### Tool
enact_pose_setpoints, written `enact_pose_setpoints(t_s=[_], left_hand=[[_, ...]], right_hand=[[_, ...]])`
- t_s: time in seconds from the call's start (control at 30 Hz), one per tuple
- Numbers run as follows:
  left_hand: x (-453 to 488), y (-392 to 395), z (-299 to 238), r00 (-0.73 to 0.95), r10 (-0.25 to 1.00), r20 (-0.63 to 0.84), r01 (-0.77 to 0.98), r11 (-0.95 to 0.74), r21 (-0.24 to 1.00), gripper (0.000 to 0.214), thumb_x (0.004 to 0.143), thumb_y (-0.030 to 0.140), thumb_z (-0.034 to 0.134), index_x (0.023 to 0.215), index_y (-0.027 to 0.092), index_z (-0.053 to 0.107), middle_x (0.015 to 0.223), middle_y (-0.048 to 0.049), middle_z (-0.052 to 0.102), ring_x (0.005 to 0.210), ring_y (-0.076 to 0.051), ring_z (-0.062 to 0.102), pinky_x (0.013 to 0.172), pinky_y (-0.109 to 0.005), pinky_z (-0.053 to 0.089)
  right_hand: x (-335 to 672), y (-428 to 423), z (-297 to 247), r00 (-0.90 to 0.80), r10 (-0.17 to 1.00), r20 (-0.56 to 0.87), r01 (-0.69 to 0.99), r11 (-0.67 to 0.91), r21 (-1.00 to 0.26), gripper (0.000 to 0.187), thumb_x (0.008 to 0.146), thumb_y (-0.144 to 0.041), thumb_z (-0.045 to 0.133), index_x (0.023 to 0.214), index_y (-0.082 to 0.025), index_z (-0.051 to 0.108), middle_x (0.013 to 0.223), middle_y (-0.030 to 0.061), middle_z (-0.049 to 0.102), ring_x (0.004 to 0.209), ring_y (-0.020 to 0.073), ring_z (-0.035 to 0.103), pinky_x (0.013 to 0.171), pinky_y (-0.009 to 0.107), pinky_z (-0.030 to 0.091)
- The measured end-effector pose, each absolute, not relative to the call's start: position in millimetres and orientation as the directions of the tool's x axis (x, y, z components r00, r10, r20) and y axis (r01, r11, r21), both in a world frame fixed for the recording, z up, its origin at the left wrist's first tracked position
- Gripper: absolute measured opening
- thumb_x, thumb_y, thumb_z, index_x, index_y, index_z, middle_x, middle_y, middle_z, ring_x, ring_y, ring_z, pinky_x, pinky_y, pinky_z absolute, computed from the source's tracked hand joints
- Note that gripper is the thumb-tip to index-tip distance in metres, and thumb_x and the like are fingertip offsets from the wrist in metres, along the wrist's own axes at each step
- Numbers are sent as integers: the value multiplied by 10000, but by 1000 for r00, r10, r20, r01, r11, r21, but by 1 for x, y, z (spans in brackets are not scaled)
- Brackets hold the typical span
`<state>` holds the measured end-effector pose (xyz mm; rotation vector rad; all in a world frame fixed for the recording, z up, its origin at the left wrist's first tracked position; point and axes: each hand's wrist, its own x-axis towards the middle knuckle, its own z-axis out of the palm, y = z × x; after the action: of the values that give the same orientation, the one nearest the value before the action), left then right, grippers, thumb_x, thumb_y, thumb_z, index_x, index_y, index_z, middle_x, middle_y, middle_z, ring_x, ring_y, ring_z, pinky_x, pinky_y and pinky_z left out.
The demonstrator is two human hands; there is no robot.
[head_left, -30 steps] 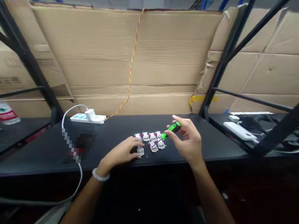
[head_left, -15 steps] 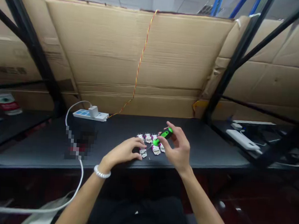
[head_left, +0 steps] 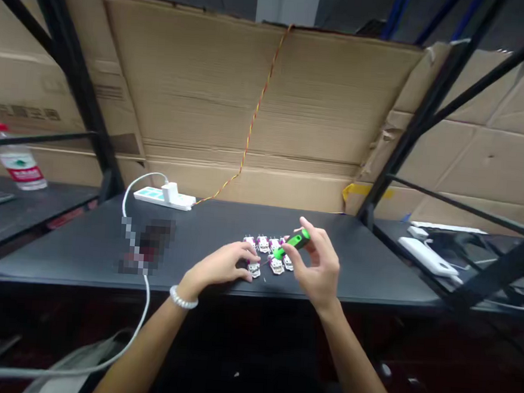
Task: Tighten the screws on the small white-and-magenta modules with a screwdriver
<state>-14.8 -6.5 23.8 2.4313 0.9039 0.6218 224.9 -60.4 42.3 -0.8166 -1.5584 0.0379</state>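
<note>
Near the middle of the front edge of the bench [head_left: 372,282], the left hand [head_left: 224,264] pinches a white part [head_left: 254,271]; the right hand [head_left: 318,269] grips a green-and-black screwdriver [head_left: 298,239], shaft slanting toward it. More white parts [head_left: 277,267] lie just beside.

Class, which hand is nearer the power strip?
Left: the left hand is nearer the person and right of the power strip; the right hand, holding the screwdriver, is farther right.

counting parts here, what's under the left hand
A small white part peeks out from under the left hand, on the black table. The hand covers the rest of it, and anything farther under cannot be seen.
</note>
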Motion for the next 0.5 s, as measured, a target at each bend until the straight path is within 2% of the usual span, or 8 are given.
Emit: enact_pose_setpoints(t_s=[0.4,0.5], left_hand=[[-15,-4,21,698,680,225,485,-679,551,429,836,236,875,1257,257,796,1352,-82,723,1274,-293,667,1167,-416,479],[-15,-3,19,703,673,231,471,-683,558,373,829,248,883,1194,242,812,1334,-79,728,1251,-291,671,1149,-402,485]], right_hand=[[218,-61,51,38,501,864,513,732,-447,546,947,-287,775,1475,-303,639,1062,60,657,892,207,678,804,372,640],[212,-60,63,-45,559,828,478,740,-474,561,993,-266,689,1540,-281,567,1109,71,666,953,211,697,896,393,637]])
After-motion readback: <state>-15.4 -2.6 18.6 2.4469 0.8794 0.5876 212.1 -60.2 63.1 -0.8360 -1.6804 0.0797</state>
